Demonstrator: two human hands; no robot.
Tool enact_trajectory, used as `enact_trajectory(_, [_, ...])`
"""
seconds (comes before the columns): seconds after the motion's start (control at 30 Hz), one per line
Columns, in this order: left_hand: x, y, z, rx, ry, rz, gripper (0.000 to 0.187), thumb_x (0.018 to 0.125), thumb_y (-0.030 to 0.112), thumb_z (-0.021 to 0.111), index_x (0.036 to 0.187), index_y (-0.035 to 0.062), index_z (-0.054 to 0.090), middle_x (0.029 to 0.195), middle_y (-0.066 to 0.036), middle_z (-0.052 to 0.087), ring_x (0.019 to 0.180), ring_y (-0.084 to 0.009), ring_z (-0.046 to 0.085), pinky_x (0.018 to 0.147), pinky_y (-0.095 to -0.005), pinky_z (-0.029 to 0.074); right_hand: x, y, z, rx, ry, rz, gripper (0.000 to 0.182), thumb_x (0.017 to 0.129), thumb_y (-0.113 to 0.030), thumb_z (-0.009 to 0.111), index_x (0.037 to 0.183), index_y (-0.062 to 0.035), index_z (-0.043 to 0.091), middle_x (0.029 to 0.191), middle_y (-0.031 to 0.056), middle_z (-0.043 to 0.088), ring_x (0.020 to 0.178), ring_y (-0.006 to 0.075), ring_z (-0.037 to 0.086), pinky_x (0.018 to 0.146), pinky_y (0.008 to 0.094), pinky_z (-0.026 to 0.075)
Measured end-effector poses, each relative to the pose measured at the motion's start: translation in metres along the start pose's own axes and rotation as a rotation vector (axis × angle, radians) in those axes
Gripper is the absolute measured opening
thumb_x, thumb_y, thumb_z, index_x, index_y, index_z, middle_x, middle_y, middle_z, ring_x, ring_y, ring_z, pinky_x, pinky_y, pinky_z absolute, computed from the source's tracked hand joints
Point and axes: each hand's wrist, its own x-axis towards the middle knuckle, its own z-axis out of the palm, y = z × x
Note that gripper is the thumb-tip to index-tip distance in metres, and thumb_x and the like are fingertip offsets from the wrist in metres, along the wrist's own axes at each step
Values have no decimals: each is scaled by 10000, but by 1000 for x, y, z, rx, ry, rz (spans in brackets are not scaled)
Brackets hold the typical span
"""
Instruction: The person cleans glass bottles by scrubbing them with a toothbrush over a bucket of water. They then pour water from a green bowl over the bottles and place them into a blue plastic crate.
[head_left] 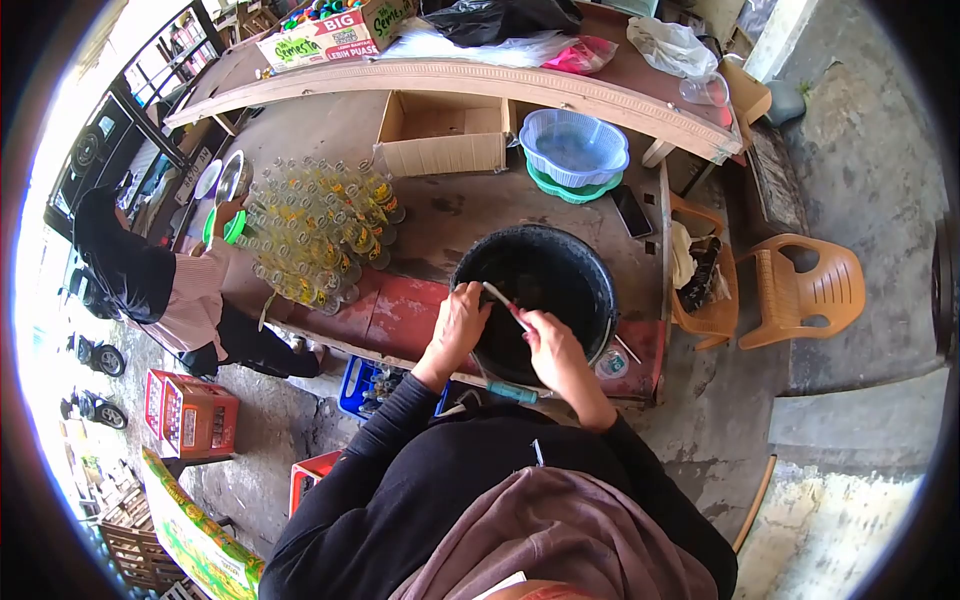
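Over a black bucket [462, 262] my two hands are close together. My right hand [560, 355] is closed on the reddish end of a slim stick-like tool [508, 305], whose pale end slants up to the left. My left hand [460, 325] is beside that pale end, fingers curled together; what they pinch is hidden. The bucket's inside looks dark. Near its lower rim lies a teal-handled tool [512, 391]. A small clear round container [611, 364] is right of the bucket.
Many clear glass bottles with yellow print [318, 235] stand left. Behind are a cardboard box [442, 140] and a blue basin [573, 145]. A phone [632, 212] lies right. Another person [150, 265] works at the left end. Crates [190, 415] and plastic chairs [805, 290] flank the table.
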Motion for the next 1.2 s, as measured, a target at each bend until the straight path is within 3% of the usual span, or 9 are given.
enact_trajectory(0.23, [-3,9,-5,-50,-2,45,291,773,7,742,1025,3,599,972,-206,643,879,-418,660,752,-468,537,10,38,9,-250,80,151,265,962,-91,525,1223,-122,556,1054,181,619,890,435,659,775,531,534])
enact_trajectory(0.3, [-4,9,-6,-42,11,59,291,774,2,738,1026,5,592,979,-204,637,876,-418,658,751,-470,536,6,9,-1,-97,46,72,247,945,-83,579,1188,-121,604,1038,176,639,981,428,634,809,512,518])
enact_trajectory(0.37, [-5,9,-3,-49,48,53,302,774,3,740,1033,9,584,989,-204,632,874,-421,653,749,-472,534,-3,-1,5,-71,19,-29,232,976,-131,540,1205,-121,576,1030,176,627,913,420,660,779,517,537])
enact_trajectory(0.53, [-11,12,-9,-92,32,47,275,788,0,721,1022,29,580,1003,-176,618,874,-412,650,728,-465,541,11,33,-4,-183,66,167,226,974,-145,543,1193,-118,591,1053,179,635,963,422,647,811,525,522])
enact_trajectory(0.73, [-19,19,-14,-118,93,53,246,791,-18,699,1001,43,586,1002,-157,595,874,-406,645,686,-451,547,-13,-3,-11,18,33,-12,232,948,-69,584,1174,-106,619,1021,177,658,936,408,649,777,489,519])
enact_trajectory(0.8, [-23,17,-14,-160,123,38,246,773,-5,751,970,30,608,953,-139,626,775,-298,692,664,-376,543,-10,-1,-11,-70,76,38,254,949,-70,580,1198,-118,607,1030,166,652,931,408,650,772,493,520])
enact_trajectory(0.9, [-28,32,-19,-225,138,-25,240,771,17,772,943,12,605,913,-154,628,776,-282,695,666,-367,541,0,24,-5,-173,134,120,260,950,-74,580,1203,-127,607,1028,151,646,927,406,653,765,498,523])
enact_trajectory(1.07, [-25,27,-17,-248,100,7,218,791,25,749,938,2,590,875,-181,617,756,-359,648,666,-419,530,-17,-11,-6,-56,46,-60,299,946,-83,591,1235,-157,614,999,150,634,870,409,658,745,499,526])
enact_trajectory(1.2, [-29,23,-17,-251,88,15,231,773,-16,730,950,3,584,912,-177,623,888,-394,626,767,-458,513,-10,14,-15,-243,121,111,267,954,-97,580,1216,-131,622,983,150,636,853,407,660,716,492,530])
